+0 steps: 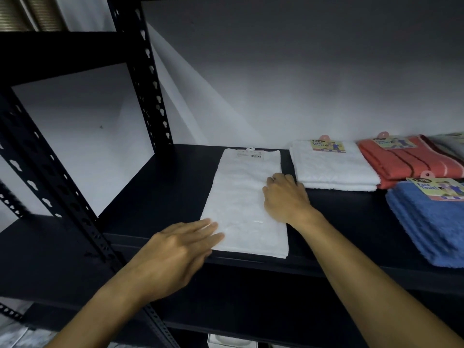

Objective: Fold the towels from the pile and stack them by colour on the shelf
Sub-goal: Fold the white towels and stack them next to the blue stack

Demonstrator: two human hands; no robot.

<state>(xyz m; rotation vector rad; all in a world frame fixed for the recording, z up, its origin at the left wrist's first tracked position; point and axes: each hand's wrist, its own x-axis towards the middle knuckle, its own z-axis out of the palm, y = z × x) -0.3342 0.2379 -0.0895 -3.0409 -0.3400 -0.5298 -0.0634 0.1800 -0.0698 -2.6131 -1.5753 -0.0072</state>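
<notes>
One wide-angle view from my head, facing forward and down, close over the shelf (160, 187), edges perhaps bowed by the lens, my forearms entering below

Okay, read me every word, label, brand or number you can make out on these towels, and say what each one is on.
"ENE Face Towel": card tag on the blue towel.
"Face Towel", blurred: card tag on the red striped towel.
Card tag on the folded white towel: too blurred.
Barcode label on the long white towel: too small.
</notes>
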